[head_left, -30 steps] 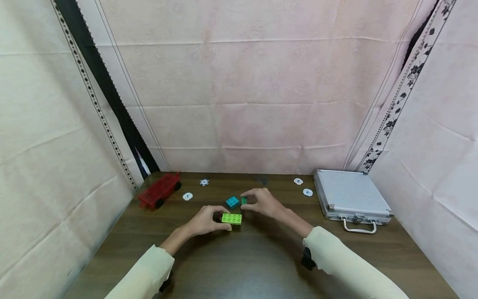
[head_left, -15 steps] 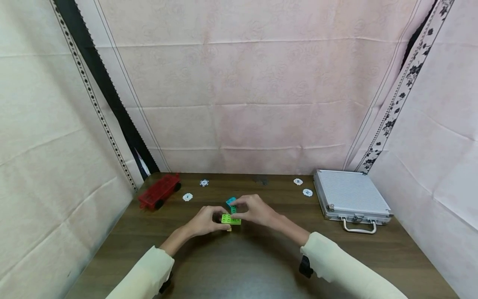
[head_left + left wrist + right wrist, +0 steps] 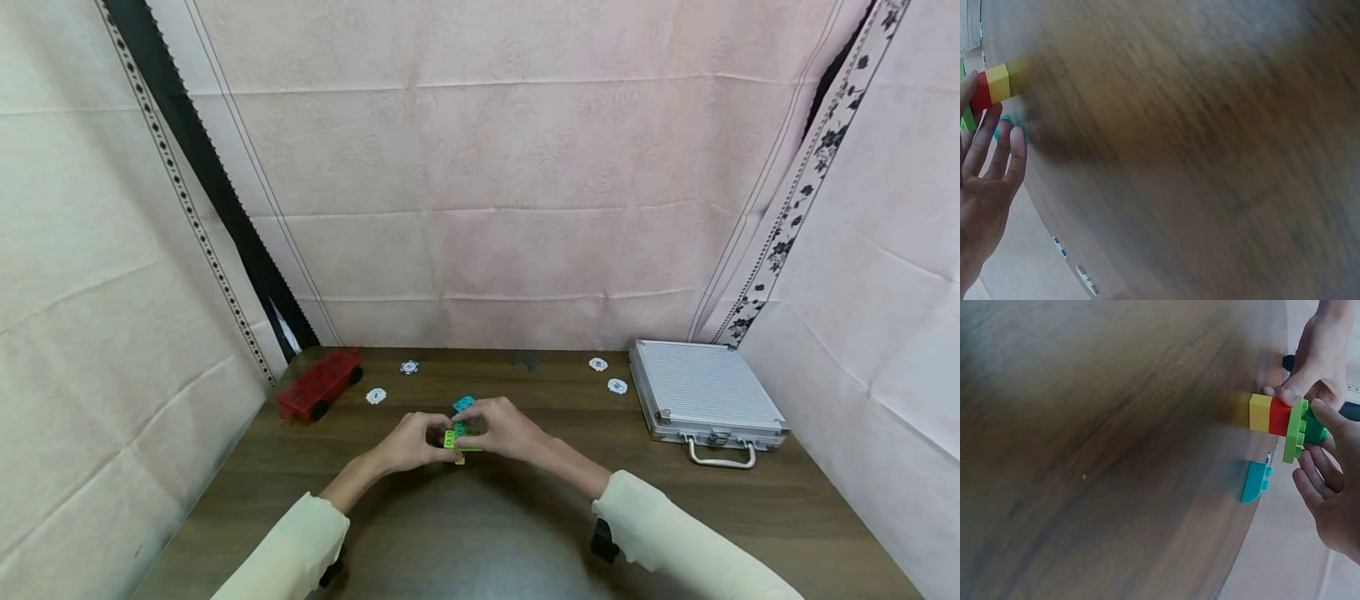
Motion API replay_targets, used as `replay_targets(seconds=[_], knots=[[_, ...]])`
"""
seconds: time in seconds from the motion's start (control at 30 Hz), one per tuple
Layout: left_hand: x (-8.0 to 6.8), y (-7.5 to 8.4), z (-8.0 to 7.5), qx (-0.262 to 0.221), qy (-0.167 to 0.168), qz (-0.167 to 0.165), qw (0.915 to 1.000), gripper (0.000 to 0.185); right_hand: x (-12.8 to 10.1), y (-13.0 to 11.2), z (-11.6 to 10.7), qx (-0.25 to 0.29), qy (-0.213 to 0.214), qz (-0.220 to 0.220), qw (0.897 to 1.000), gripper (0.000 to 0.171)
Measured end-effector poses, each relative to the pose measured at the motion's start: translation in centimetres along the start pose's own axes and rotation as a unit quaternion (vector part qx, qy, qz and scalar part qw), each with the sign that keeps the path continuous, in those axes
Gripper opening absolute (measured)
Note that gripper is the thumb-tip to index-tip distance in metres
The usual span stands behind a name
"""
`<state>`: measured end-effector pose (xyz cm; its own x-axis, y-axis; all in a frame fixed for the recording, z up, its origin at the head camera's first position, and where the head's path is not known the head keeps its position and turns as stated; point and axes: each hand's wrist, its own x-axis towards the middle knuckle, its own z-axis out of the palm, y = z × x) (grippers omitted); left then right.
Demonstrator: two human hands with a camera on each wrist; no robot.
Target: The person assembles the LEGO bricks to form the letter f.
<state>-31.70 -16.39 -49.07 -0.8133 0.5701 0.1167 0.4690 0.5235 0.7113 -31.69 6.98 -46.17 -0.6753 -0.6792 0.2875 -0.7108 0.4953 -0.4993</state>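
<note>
At the middle of the wooden table (image 3: 480,533) stands a small brick stack (image 3: 454,442): yellow (image 3: 1260,412), red (image 3: 1279,416), and a lime green plate (image 3: 1294,431) on top. My left hand (image 3: 431,433) grips the stack at its left side, thumb on the red brick. My right hand (image 3: 480,427) pinches a small dark green brick (image 3: 1315,429) that sits on the lime plate. A blue brick (image 3: 464,403) lies loose just behind the stack. In the left wrist view, only the stack's yellow brick (image 3: 999,82) and red brick (image 3: 980,91) show beside my fingers (image 3: 997,156).
A red toy wagon (image 3: 318,383) sits at the back left. White poker chips (image 3: 376,396) lie near it, and more chips (image 3: 617,386) lie at the back right. A shut aluminium case (image 3: 705,400) occupies the right side. Cloth walls surround the table.
My right hand brought the dark green brick from beside the blue brick down onto the lime plate. The left hand stayed on the stack.
</note>
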Motion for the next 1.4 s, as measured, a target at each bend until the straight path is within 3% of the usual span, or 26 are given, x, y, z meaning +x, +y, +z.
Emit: replay_targets(seconds=[0.23, 0.7, 1.17, 1.4], knots=[[0.0, 0.0, 0.1, 0.003, 0.008, 0.012, 0.9999, 0.024, -0.1, 0.0, 0.3, 0.002, 0.007, 0.013, 1.000, 0.034], [-0.2, -0.1, 0.1, 0.006, 0.017, 0.012, 0.9998, 0.023, -0.1, 1.0, 1.2, 0.070, 0.024, 0.006, 0.997, 0.032], [-0.2, 0.0, 0.2, 0.007, 0.013, 0.007, 0.9999, 0.025, 0.0, 1.1, 1.1, 0.078, 0.020, 0.022, 0.996, 0.032], [-0.3, -0.3, 0.3, 0.005, 0.019, 0.016, 0.9997, 0.024, 0.1, 1.3, 1.1, 0.049, 0.011, 0.016, 0.999, 0.034]])
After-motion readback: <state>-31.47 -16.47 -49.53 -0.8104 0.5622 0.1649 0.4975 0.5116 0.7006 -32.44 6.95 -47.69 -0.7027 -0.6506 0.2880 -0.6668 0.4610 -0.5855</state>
